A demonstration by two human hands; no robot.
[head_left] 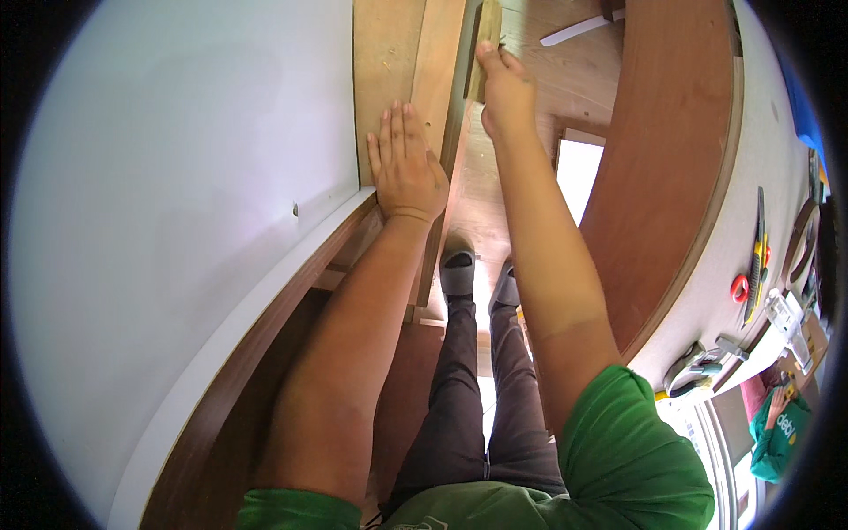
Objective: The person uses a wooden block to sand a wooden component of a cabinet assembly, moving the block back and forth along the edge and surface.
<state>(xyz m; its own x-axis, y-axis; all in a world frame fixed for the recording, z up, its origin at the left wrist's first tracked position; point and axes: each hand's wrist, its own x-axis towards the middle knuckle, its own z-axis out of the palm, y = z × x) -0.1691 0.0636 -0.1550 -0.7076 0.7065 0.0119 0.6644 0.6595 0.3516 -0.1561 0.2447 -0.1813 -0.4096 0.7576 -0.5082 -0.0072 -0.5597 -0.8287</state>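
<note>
My left hand (408,172) lies flat with its fingers stretched out on a light wooden board (387,53), beside the end of a large white panel (203,124). Further forward and to the right, my right hand (510,93) is closed around a short strip of wood (488,25). The strip stands along the right side of the board's edge; whether the two touch, I cannot tell. Part of the strip is hidden by my fingers, and its far end reaches the top of the picture.
On the right, a brown wooden panel (671,150) lies along a pale worktop (751,159). A yellow-and-black utility knife (757,265), a red ring (739,288) and a clamp (687,369) rest there. A white strip (574,32) lies on the floor. Another person (779,437) is at lower right.
</note>
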